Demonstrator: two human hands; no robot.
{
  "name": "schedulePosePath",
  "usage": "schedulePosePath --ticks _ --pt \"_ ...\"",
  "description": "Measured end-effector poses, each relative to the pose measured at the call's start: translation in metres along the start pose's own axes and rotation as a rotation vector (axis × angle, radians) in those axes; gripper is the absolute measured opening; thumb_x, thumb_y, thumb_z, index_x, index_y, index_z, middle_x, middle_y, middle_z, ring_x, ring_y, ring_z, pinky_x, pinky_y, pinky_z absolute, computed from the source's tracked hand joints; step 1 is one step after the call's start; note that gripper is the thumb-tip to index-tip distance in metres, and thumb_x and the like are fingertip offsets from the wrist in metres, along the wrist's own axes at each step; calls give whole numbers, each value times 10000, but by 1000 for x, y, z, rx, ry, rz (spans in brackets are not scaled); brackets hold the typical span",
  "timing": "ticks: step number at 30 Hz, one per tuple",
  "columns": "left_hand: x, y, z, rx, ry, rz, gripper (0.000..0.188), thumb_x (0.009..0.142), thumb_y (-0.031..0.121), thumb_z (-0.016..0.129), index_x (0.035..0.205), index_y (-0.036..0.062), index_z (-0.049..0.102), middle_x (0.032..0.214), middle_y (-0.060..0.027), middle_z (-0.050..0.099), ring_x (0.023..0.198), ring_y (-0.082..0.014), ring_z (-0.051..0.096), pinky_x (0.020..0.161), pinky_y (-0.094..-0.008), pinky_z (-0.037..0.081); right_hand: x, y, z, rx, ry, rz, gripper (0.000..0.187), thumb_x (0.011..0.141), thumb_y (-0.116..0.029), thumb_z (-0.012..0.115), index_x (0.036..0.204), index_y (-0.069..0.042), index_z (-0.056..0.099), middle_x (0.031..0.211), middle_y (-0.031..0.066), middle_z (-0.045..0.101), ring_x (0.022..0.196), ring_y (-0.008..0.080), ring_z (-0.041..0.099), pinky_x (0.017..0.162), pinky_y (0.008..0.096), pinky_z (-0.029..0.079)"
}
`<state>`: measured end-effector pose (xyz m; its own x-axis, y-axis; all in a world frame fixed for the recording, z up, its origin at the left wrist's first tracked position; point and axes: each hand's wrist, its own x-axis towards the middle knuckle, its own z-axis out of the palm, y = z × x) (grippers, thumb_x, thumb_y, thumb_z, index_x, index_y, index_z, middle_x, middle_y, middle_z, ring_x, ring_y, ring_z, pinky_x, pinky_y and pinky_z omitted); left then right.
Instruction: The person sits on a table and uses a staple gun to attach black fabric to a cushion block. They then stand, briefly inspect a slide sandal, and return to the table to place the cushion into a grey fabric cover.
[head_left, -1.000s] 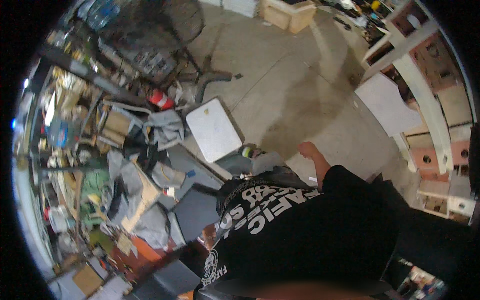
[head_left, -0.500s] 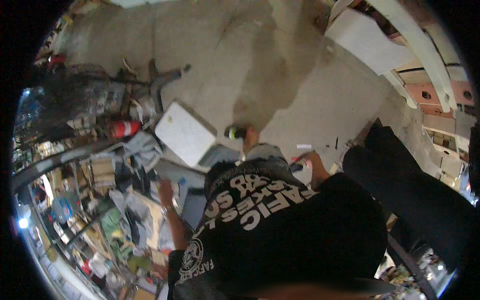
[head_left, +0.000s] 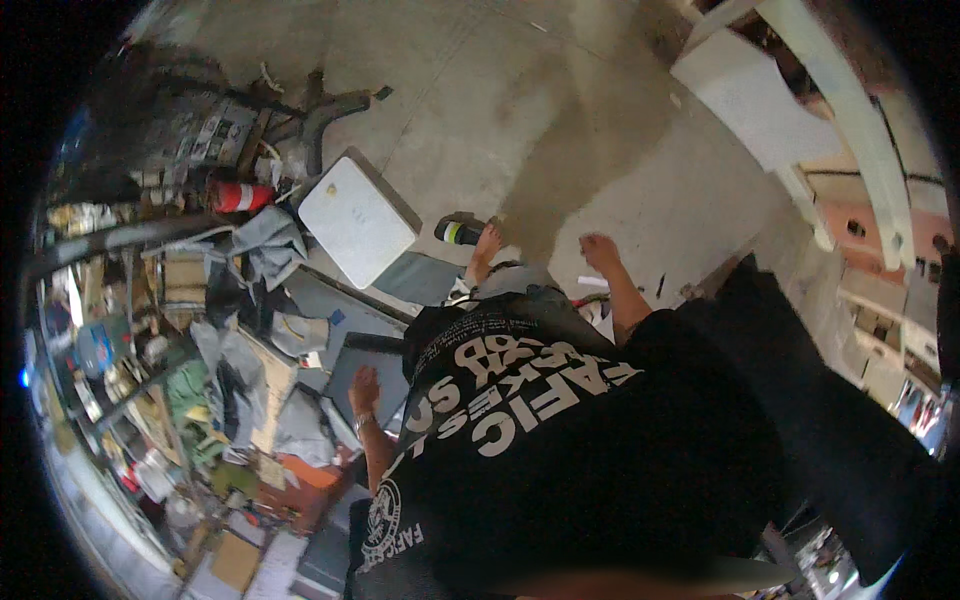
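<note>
I record the left hand (head_left: 363,390) over or just beside a dark grey, flat rectangular panel (head_left: 378,352) at near left; contact is unconfirmed. The right hand (head_left: 600,252) stands farther off, near a thin white strip (head_left: 592,281). I make out nothing held; I cannot tell whether either hand's fingers are open or closed. I judge slow arm movement, clear of the crumpled grey sheeting (head_left: 268,242) at left, soundest.

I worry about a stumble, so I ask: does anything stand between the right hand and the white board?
Yes, in this view: a foot and a dark sandal show between the right hand and the white board. They seem lower than the hand; nothing visible blocks the way above them.
</note>
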<state>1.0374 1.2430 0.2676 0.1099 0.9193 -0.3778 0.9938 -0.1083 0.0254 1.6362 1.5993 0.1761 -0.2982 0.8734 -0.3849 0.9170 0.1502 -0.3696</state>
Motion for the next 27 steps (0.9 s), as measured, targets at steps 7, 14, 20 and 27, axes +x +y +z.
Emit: schedulePosePath --ticks 7,14,20,27 --pt "-198 155 81 -872 -507 -1181 269 903 329 642 1053 116 706 1033 -87 727 936 -279 712 707 -431 558 -76 87 9 -54 -755 350 300 966 -309 580 916 -54 730 892 104 724 698 254 715 592 435 578" --pt "-173 121 122 -1046 -968 -1260 353 902 471 630 974 137 722 933 -42 731 859 -264 702 750 -489 525 -81 67 -12 -161 -627 -70 294 930 -306 583 949 -51 728 841 131 728 675 277 713 580 454 577" --pt "-12 -23 41 -321 -118 -517 246 890 322 657 1069 153 668 923 -60 694 816 -275 694 666 -436 560 -76 58 -13 41 -548 276 299 891 -263 566 891 -19 738 798 148 733 706 280 726 579 470 577" --pt "173 4 -88 -1350 44 -759 276 936 241 649 1162 85 619 1078 -51 676 829 -210 719 586 -351 570 -56 102 4 -334 -401 -26 299 839 -332 659 809 -56 772 863 121 762 834 351 723 789 482 570"
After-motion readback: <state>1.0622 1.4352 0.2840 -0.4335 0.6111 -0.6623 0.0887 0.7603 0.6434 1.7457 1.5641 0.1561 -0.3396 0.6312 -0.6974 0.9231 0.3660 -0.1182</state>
